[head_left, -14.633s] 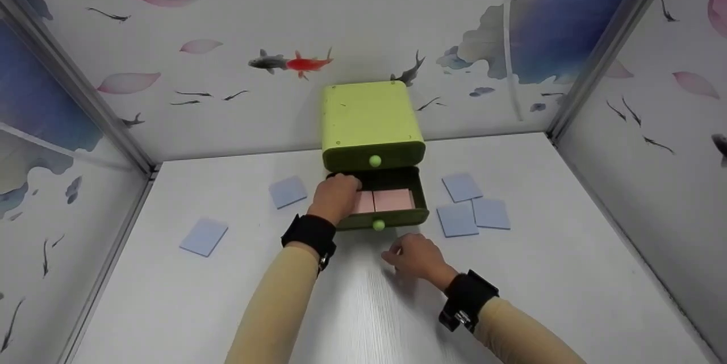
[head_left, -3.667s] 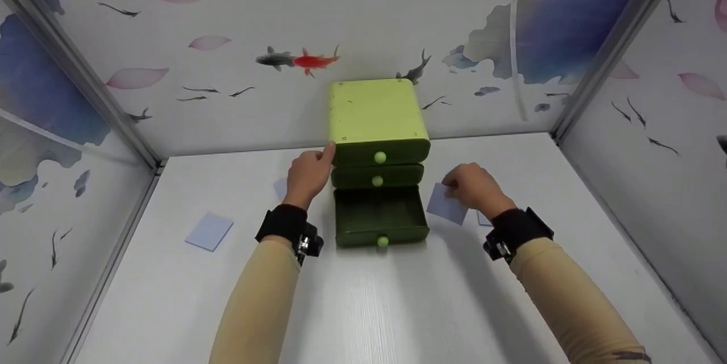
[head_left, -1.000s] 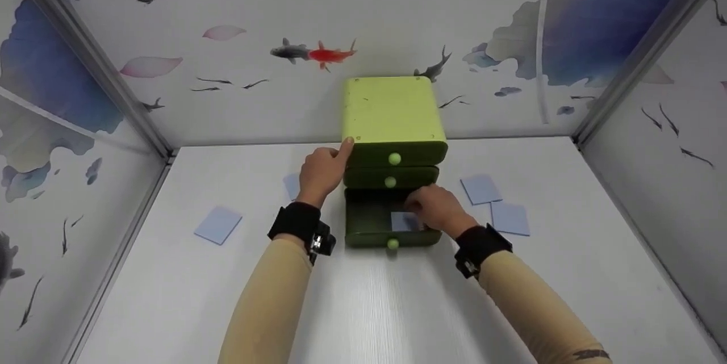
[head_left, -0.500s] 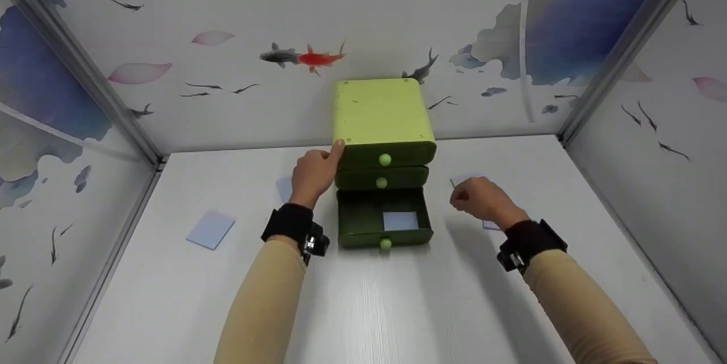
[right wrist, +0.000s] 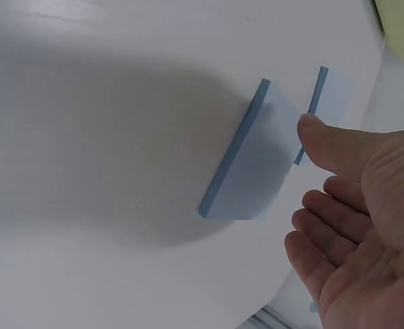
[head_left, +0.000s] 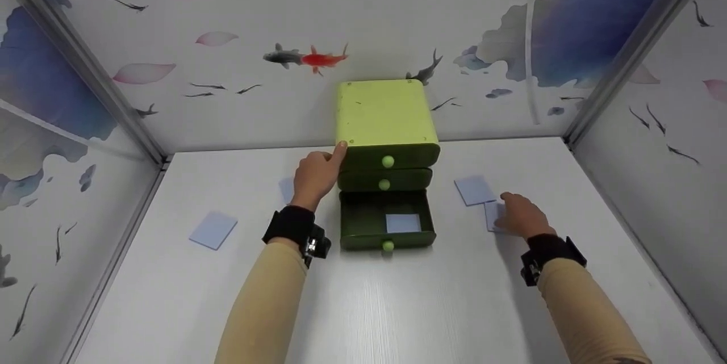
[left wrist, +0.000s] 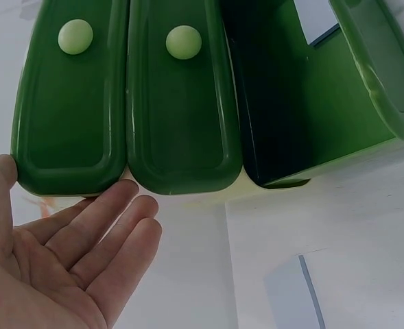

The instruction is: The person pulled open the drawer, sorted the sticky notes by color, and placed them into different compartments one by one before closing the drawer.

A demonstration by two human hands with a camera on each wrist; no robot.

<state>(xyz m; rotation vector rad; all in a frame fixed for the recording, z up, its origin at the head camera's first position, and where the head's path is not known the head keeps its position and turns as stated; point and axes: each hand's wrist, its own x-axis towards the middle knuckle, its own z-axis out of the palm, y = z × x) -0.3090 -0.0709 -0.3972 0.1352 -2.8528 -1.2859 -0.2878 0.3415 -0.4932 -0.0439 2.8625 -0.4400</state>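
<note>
A small green drawer cabinet [head_left: 386, 114] stands against the back wall, its bottom drawer [head_left: 363, 236] pulled out and the two upper drawers closed. One thin light-blue square [head_left: 402, 222] lies inside on the right. My left hand [head_left: 315, 178] rests on the cabinet's left side, thumb at the top edge; in the left wrist view its other fingers are extended by the side. My right hand [head_left: 523, 216] hovers over a second blue square [right wrist: 246, 161], partly covering it in the head view, thumb and fingers apart. Another blue square [head_left: 475, 190] lies just behind that one.
Two more blue squares lie left of the cabinet: one at the front left [head_left: 213, 230] and one [head_left: 286, 189] partly hidden by my left hand. Patterned walls [head_left: 227, 108] enclose the white table [head_left: 363, 307] at the back and both sides.
Earliest, the middle drawer stood open with pink squares inside; now it is closed and the bottom one is out. My right hand left a blue square in that drawer and moved right.
</note>
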